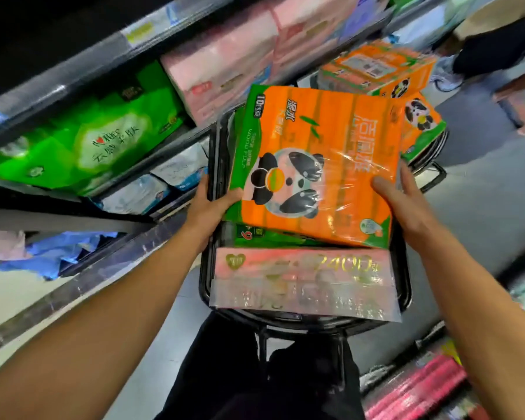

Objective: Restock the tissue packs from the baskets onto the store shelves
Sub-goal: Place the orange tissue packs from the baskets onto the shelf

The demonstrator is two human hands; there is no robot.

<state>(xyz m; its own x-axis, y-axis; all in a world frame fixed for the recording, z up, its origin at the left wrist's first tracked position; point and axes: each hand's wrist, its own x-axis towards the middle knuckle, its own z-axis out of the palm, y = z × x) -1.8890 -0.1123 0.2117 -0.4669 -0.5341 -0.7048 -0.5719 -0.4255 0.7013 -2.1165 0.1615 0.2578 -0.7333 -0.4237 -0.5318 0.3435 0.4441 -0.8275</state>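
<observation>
Holding the orange panda pack with both hands, just above the black basket. Gripping its near left corner with the left hand, thumb on top, other fingers hiding under the pack. Pressing its right edge with the right hand, fingers close together, thumb lying on the front. Sitting tilted over a pink pack and a green pack in the basket. Waiting on the shelf to the left: a big green pack and pink packs.
</observation>
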